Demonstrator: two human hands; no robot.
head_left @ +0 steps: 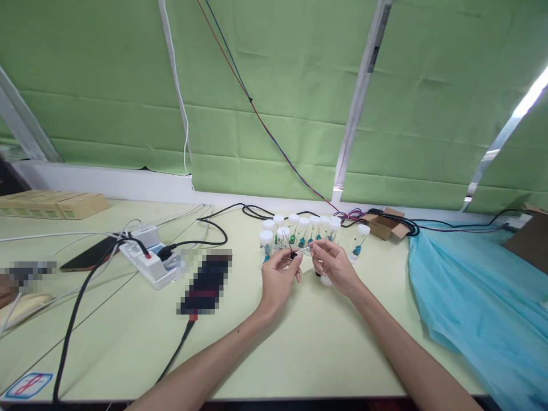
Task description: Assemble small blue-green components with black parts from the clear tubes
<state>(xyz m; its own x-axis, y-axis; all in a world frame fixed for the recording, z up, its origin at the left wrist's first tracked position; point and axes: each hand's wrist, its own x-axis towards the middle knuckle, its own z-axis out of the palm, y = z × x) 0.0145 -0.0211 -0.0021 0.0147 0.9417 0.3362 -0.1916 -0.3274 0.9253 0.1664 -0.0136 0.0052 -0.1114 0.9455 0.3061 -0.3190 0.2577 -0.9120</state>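
My left hand and my right hand meet above the pale green table, both pinched on a thin metal pin that runs between their fingertips. A small dark piece sits at the left hand's fingertips on that pin. Just behind the hands stand several clear vials with white caps, each with a green or blue bead on a pin inside. One more capped vial stands apart at the right. A white cap lies on the table under my right hand.
A white power strip with black cables sits at the left, a dark phone beside it. Cardboard boxes lie far left, a small open box behind the vials. A blue plastic sheet covers the right side.
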